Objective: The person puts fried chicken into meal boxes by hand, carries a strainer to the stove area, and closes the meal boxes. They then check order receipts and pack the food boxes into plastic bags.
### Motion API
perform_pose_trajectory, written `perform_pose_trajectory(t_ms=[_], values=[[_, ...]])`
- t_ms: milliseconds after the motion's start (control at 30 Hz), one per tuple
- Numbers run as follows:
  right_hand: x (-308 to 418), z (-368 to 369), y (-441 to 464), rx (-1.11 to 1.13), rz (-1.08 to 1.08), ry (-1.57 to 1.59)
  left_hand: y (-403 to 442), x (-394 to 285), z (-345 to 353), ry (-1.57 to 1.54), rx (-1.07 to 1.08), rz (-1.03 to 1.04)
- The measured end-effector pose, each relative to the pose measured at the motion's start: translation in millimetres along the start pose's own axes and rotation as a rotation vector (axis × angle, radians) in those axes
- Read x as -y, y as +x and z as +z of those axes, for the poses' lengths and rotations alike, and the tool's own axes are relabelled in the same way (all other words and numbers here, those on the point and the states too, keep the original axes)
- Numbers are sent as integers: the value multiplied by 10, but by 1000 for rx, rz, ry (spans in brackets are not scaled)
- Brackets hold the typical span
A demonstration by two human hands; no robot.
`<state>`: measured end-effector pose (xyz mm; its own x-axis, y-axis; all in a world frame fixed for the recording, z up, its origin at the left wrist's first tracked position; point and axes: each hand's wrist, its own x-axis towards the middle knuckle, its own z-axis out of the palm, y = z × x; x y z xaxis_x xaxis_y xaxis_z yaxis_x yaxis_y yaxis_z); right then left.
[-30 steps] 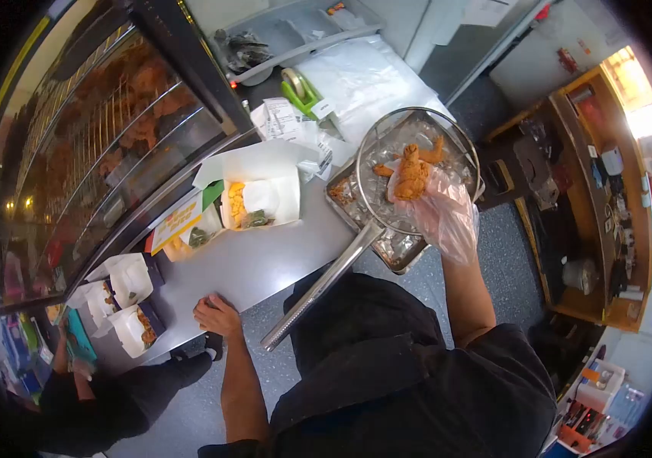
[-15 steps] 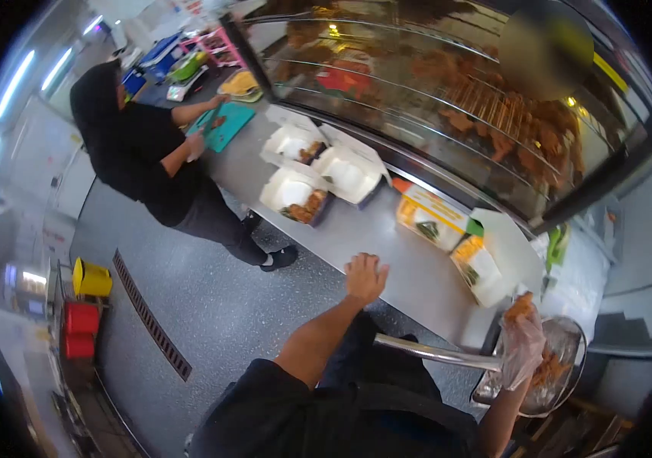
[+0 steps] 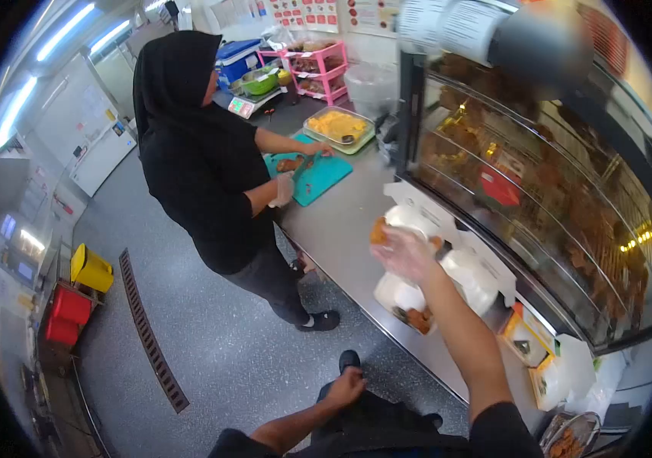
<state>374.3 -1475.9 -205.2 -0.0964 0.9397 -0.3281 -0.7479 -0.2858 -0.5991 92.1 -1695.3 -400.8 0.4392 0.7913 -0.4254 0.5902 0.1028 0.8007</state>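
My right hand (image 3: 406,253), in a clear plastic glove, is closed round a piece of fried chicken (image 3: 378,231) above the open boxes on the steel counter. Below it, an open white box (image 3: 388,291) holds rice and browned pieces. Another open box (image 3: 469,281) lies to its right. My left hand (image 3: 346,387) is bare, its fingers curled together low in front of my body, away from the counter, with nothing visible in it.
At the left a co-worker (image 3: 196,160) in black works over a teal cutting board (image 3: 326,177). Beyond the board stands a tray of yellow food (image 3: 337,126). A glass display cabinet (image 3: 524,168) lines the counter's back. A wire strainer (image 3: 570,435) with fried pieces sits at bottom right.
The view has swung left. My right hand has carried the fried piece from the strainer to over the open boxes. My left hand has moved off the counter edge and its fingers have closed.
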Motion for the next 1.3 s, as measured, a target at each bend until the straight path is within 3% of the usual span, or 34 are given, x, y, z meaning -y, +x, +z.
perform_pose_trajectory(t_ms=[67, 100, 167, 233, 300, 400, 467, 533, 600, 633, 667, 700, 733, 767, 800, 867, 933, 1000, 1033, 1067, 1133, 1233, 1267, 1300], values=[[-137, 268, 870, -84, 43, 33, 41, 960, -547, 261, -82, -195], [-214, 297, 1268, -81, 48, 30, -73, 1462, -751, 382, -233, -156], [-376, 326, 2077, -205, 114, -121, -268, 2764, -1068, 408, -289, -299], [-508, 172, 2872, -184, 72, -245, -716, 2424, -1403, 89, -572, -646], [-593, 275, 3271, -176, 43, -362, -1046, 2622, -1449, 21, -619, -688], [-616, 669, 3285, -396, -87, -47, -1354, 2593, -1247, 173, -484, -924], [-586, 829, 3068, -452, -123, 21, -1446, 3053, -1157, 728, 12, -189], [-478, 984, 2350, -105, -120, -25, -1148, 3097, -959, 518, 97, -307], [-236, 1332, 1148, 40, -87, -230, -899, 3011, -702, 88, 232, -569], [-110, 1404, 559, 48, -29, -402, -637, 2981, -729, 216, 270, -519], [6, 1376, -19, 56, 36, -573, -306, 3026, -916, 40, 460, -492], [80, 1249, -541, 82, 54, -632, -79, 2882, -1067, 123, 285, -391], [102, 973, -1000, 97, 45, -609, 280, 2766, -1140, 312, 226, -448], [123, 698, -1460, 113, 37, -586, 658, 2840, -1242, 374, 232, -380], [161, 571, -1979, 1, -25, -674, 817, 2338, -1405, 325, 16, -404], [97, 156, -2877, -164, -114, -733, 1226, 2058, -1535, 348, -164, -191], [-268, -240, -3826, -431, -367, -594, 1663, 2351, -1570, 441, -39, 229], [-398, 136, -4535, -787, -384, -799, 1830, 1987, -1540, 1060, 3, 974], [-638, 23, -4808, -868, -546, -803, 1996, 1833, -1253, 804, 247, 232], [-845, -98, -5081, -934, -570, -808, 2009, 1735, -1029, 632, 322, 52], [-1122, -370, -5543, -1041, -485, -848, 1815, 1555, -520, 573, 431, 8], [-1503, -988, -6314, -1181, -457, -917, 1314, 1428, 405, 659, 526, 102], [-1524, -1181, -6576, -1365, -264, -993, 1117, 1429, 704, 691, 545, 144], [-1587, -1270, -6750, -1338, -258, -977, 931, 1474, 867, 727, 547, 182]])
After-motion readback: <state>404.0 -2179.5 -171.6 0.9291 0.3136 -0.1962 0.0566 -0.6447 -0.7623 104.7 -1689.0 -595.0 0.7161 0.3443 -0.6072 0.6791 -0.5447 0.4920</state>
